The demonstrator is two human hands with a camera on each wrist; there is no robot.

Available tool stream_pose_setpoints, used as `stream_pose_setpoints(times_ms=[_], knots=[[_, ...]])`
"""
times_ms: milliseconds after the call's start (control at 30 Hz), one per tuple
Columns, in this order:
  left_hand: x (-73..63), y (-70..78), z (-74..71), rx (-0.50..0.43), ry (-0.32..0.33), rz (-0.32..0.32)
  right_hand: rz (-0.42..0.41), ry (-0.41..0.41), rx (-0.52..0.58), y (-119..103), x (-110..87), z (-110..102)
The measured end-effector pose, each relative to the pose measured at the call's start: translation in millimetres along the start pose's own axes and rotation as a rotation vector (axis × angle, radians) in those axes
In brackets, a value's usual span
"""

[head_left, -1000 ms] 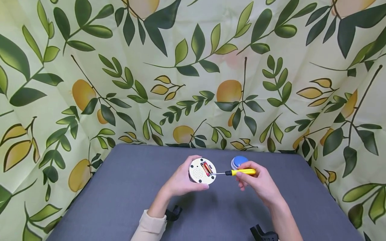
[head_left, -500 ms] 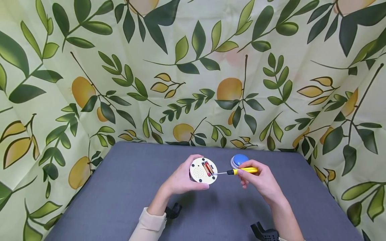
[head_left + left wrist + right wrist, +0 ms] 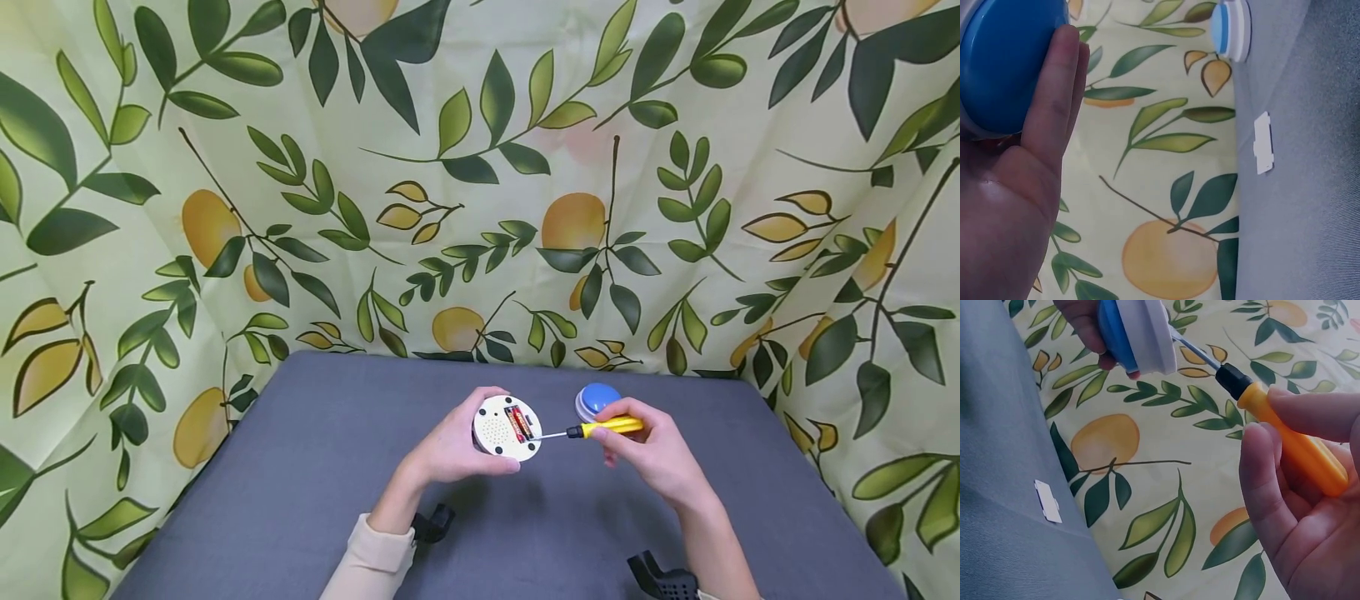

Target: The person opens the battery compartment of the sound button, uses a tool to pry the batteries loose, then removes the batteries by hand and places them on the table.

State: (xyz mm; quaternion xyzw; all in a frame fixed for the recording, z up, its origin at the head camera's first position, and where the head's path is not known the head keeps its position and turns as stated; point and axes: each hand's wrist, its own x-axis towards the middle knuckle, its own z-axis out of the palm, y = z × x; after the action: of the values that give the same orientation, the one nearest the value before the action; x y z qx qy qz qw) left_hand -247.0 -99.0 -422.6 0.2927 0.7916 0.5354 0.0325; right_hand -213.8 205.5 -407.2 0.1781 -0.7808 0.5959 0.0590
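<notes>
My left hand (image 3: 453, 446) grips a round push-button buzzer (image 3: 493, 433) by its sides, thumb below and fingers above. Its white underside faces me, with red batteries (image 3: 517, 423) showing in an uncovered compartment. The blue dome (image 3: 1007, 69) of that buzzer faces away, as the left wrist view shows. My right hand (image 3: 660, 454) pinches the yellow handle of a screwdriver (image 3: 1297, 444) between thumb and fingers. The metal shaft points left, and its tip is right at the lower right edge of the battery compartment. Both hands are above the table.
A second blue-domed buzzer (image 3: 597, 398) stands on the grey table (image 3: 360, 417) behind my right hand. A small white battery cover (image 3: 1264, 144) lies on the table in both wrist views. Leaf-patterned cloth (image 3: 480, 208) hangs behind and at the sides.
The buzzer and screwdriver have shifted very slightly to the right together. The tip stays at the compartment's lower edge, and both grips are the same.
</notes>
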Motion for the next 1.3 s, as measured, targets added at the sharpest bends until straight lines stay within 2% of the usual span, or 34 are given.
stream_pose_setpoints(times_ms=[367,633,1300], knots=[[0.2,-3.1,-2.9,-0.097,0.021,-0.015,-0.159,0.024,0.003,4,-0.1,6],[0.5,-4.8,-4.9,-0.104,0.025,-0.016,-0.208,0.034,0.033,5,0.6,7],[1.2,-5.9,-7.4,-0.18,0.02,0.042,-0.296,0.025,0.082,10,1.2,11]])
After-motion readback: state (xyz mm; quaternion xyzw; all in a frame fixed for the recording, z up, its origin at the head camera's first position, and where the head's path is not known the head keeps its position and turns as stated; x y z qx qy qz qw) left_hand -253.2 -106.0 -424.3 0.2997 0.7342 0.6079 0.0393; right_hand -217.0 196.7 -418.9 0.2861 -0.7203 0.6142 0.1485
